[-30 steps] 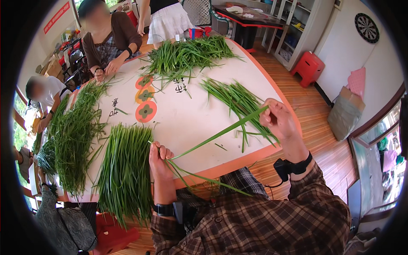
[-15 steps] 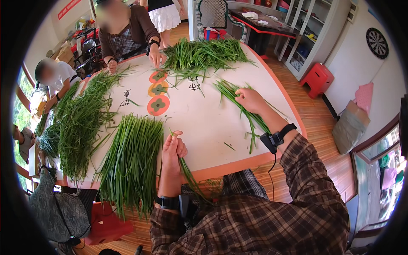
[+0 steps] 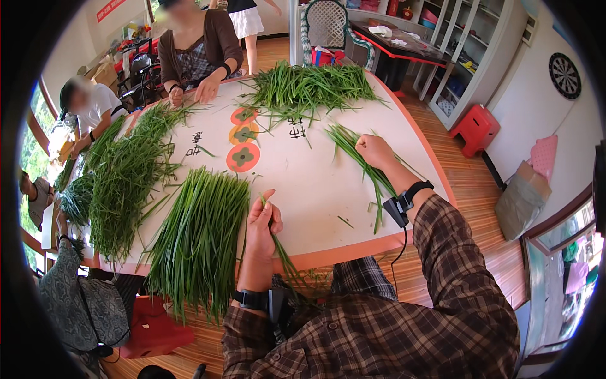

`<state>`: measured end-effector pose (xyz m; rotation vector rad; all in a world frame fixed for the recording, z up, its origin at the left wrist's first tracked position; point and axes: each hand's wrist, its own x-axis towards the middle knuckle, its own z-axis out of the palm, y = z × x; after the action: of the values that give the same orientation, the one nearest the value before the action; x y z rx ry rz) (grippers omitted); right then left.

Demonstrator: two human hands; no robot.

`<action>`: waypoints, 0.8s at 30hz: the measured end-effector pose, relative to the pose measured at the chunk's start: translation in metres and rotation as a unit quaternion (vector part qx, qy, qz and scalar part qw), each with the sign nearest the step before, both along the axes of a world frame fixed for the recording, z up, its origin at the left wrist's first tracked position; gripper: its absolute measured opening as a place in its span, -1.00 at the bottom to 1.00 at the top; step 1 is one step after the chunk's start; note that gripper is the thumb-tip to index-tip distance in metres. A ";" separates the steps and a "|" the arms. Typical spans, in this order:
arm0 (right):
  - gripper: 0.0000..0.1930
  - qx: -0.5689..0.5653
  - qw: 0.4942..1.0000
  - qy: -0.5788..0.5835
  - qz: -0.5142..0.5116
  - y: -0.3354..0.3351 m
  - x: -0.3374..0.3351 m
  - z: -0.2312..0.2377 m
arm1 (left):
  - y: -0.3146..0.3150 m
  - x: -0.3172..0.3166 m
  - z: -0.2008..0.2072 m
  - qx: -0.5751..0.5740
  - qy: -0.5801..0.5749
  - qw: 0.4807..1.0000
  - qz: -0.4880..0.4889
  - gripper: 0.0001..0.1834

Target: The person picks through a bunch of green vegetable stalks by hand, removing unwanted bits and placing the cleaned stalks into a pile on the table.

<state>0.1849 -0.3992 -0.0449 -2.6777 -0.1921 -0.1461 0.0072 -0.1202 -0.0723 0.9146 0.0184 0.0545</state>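
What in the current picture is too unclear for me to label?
All in the head view:
Right hand: curled over the leaf bundle, it hides whether it pinches a leaf.
Leaves in the left hand: lower ends too dark to trace.
Standing person: head cut off by top edge.
Cabinet: contents too small.

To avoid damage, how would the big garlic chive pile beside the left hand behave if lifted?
The garlic chive pile would probably droop: its ends overhang the table edge. It may separate, as no tie shows; thin blades could crease.
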 end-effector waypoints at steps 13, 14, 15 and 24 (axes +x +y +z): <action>-0.83 -0.237 0.968 -0.065 0.051 0.029 -0.006 0.000 | 0.000 -0.001 0.001 -0.020 -0.001 1.000 0.002 -0.77; -0.83 -0.237 0.968 -0.067 0.057 0.027 -0.004 0.000 | 0.001 0.000 0.000 -0.021 -0.001 1.000 -0.006 -0.79; -0.84 -0.213 0.975 -0.039 0.041 0.027 -0.003 0.003 | 0.001 0.000 -0.003 -0.026 0.002 1.000 -0.014 -0.83; -0.82 0.156 0.987 -0.040 0.018 0.011 0.012 0.034 | 0.004 0.003 -0.008 -0.025 -0.003 1.000 -0.012 -0.78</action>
<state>0.1970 -0.3880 -0.0104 -2.3568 -0.2238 -0.2504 0.0098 -0.1165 -0.0800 0.8642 0.0036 0.0352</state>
